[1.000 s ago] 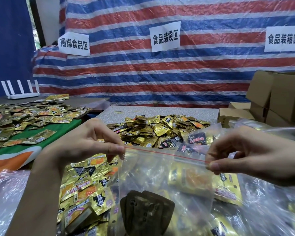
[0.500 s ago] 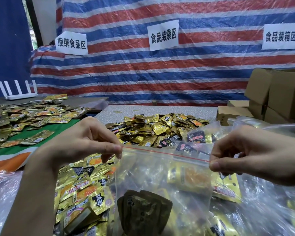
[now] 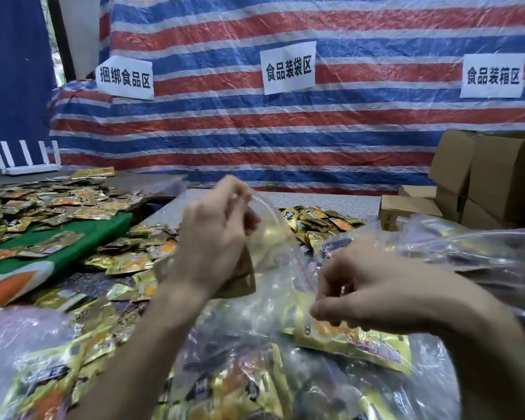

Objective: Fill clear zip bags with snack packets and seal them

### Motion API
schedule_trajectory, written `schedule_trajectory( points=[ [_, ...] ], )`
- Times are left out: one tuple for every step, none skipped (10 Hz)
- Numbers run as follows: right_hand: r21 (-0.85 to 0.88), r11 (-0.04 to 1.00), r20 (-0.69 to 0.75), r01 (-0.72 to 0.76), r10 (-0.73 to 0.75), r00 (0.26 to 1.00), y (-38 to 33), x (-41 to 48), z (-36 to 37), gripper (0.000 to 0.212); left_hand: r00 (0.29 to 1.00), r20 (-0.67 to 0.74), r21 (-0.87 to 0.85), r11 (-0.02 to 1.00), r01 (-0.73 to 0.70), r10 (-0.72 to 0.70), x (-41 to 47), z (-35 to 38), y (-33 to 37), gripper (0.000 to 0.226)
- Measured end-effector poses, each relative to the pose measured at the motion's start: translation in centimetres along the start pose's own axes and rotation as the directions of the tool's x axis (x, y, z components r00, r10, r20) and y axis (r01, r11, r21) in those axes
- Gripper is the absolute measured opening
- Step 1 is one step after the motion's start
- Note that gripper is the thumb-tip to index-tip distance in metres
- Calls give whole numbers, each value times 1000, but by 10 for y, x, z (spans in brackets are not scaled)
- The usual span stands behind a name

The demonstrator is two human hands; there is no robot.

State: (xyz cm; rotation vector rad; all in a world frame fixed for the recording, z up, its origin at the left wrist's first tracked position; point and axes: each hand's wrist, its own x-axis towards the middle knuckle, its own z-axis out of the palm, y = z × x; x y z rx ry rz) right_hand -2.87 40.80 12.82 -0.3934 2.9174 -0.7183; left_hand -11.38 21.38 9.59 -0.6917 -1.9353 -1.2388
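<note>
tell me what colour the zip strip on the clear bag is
Red: a thin line along the zip strip of the clear bag; the head view shows it best.

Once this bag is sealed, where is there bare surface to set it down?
One bare strip: grey tabletop behind the loose packet pile, bordered by the striped tarp and cardboard boxes. Crowded elsewhere: packets litter the green cloth, and filled bags heap around the zip bag.
</note>
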Motion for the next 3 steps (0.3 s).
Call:
schedule_trajectory(
  points=[
    [27,995,100,-100,97,990,12,19,12,19,965,202,51,986,158,-166,-18,53,-30,17],
    [-31,987,128,-158,161,979,26,38,23,18,926,351,53,991,126,-136,-44,83,-59,17],
    [-17,974,131,-226,226,965,37,40,29,22,906,402,25,991,131,-130,-67,88,-70,13]
  ],
)
